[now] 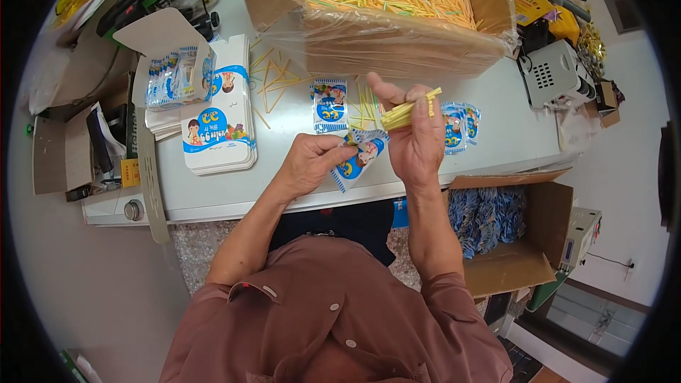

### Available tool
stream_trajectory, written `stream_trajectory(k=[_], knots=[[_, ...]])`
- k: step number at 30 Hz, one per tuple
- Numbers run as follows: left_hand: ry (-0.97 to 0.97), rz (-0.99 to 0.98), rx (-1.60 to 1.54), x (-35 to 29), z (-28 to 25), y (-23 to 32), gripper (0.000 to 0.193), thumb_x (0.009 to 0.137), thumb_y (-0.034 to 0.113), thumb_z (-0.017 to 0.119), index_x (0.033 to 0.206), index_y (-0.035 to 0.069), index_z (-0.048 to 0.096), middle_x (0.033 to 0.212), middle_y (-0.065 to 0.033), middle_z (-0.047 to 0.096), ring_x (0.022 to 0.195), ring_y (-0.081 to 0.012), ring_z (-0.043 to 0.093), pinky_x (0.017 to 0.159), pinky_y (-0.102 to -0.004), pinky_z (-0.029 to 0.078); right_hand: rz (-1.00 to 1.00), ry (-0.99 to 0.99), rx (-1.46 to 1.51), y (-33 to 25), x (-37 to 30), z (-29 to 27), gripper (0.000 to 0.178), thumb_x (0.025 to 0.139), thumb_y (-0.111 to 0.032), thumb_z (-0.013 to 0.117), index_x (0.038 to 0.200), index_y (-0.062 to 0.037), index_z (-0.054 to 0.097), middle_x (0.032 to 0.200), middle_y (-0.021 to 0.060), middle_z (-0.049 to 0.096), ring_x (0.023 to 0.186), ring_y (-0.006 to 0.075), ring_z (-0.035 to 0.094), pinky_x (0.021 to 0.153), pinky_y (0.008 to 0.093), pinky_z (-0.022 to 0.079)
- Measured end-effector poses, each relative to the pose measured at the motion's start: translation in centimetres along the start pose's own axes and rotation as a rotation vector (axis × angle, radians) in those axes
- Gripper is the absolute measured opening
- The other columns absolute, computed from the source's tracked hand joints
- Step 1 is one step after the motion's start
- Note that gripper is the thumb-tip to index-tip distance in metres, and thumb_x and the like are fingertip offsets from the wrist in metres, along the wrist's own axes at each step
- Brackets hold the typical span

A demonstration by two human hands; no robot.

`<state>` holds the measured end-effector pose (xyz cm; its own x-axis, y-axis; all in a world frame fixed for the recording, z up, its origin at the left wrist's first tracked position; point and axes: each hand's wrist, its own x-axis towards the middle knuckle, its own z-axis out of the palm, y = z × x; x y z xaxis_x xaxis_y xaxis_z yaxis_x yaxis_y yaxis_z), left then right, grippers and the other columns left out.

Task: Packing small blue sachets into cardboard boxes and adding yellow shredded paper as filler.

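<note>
My left hand pinches a small blue-and-white printed packet by its edge, over the front of the table. Its upper end looks open, but I cannot make out what is inside. Fingers closed, my right hand grips a bundle of thin yellow sticks just above and right of that packet. The bundle's lower end is close to the packet's mouth; whether they touch is unclear. Beyond the left hand lies another flat packet. More packets lie partly behind the right hand.
A big plastic-lined carton of loose yellow and orange sticks stands at the back. Scattered sticks lie before it. Left are stacked flat printed cartons and an opened box of packets. Lower right, a cardboard box holds many blue packets.
</note>
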<state>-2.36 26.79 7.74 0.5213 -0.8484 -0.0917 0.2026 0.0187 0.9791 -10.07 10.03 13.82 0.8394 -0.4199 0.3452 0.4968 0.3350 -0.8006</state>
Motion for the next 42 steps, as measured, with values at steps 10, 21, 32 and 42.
stream_trajectory(k=[10,21,32,42], knots=[[-0.033,-0.018,-0.095,-0.1,0.0,0.0,0.021,0.095,0.016,0.067,0.098,-0.003,0.074,0.087,-0.0060,0.073,0.078,-0.0073,0.064,0.071,-0.0228,0.051,0.128,-0.083,-0.066,0.8,-1.2,0.3,0.018,0.106,-0.025,0.043,0.108,-0.0077,0.047,0.118,0.0258,0.065,0.135,0.0392,0.047,0.113,0.0501,0.033],[0.176,0.020,-0.367,-0.2,2.7,-0.3,0.024,0.093,0.011,0.070,0.111,-0.004,0.069,0.100,-0.0081,0.073,0.086,-0.0083,0.065,0.078,-0.0231,0.053,0.394,-0.037,0.032,2.3,-2.9,-0.4,0.030,0.102,-0.021,0.051,0.126,-0.0022,0.049,0.130,0.0214,0.059,0.124,0.0296,0.055,0.107,0.0414,0.041],[0.271,0.220,-0.375,0.4,2.2,-1.9,0.029,0.092,0.006,0.070,0.118,-0.003,0.062,0.108,-0.0091,0.069,0.093,-0.0124,0.066,0.083,-0.0239,0.053,0.147,0.022,-0.683,2.6,-5.6,-3.0,0.020,0.091,0.001,0.067,0.110,0.0010,0.061,0.107,0.0129,0.068,0.096,0.0157,0.064,0.087,0.0288,0.051],[0.730,0.041,0.837,3.8,-2.5,-1.4,0.046,0.083,0.041,0.076,0.094,-0.003,0.069,0.081,-0.0187,0.070,0.076,-0.0340,0.069,0.066,-0.0422,0.053,0.107,0.482,-0.964,-4.1,-5.2,-12.3,0.010,0.099,-0.012,0.060,0.099,-0.0035,0.056,0.081,0.0007,0.061,0.072,0.0020,0.051,0.064,0.0186,0.045]])
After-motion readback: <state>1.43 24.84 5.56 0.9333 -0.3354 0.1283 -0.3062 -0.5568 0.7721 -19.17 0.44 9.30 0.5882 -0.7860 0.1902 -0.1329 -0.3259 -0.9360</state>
